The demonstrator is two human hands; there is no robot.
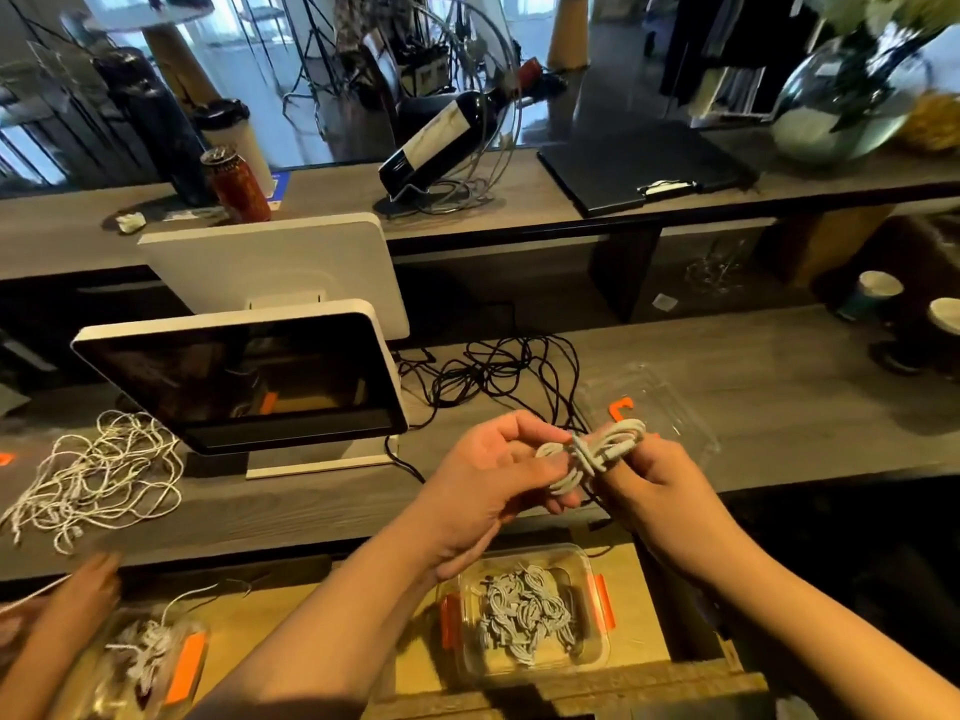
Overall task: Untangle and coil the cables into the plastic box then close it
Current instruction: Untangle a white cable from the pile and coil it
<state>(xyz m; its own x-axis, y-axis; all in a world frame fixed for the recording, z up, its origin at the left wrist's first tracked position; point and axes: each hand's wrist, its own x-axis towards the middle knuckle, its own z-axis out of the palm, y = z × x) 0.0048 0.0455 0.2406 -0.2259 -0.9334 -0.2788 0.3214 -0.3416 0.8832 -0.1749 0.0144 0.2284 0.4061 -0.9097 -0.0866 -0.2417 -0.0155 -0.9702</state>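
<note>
Small white cable bundle (592, 454) is up in the air over the worktop (727, 356), held between both hands. Left hand (493, 475) has its grip pinched on the left end of the coil, right hand (644, 475) has fingers curled around the right end. Just near of them sits the open plastic box (524, 613) with orange clips, already holding several coiled cables. Its clear lid (654, 413) lies just beyond the hands. Black wires (498, 371) sprawl farther back, a loose white tangle (98, 470) sits far left by the screen (244, 376).
</note>
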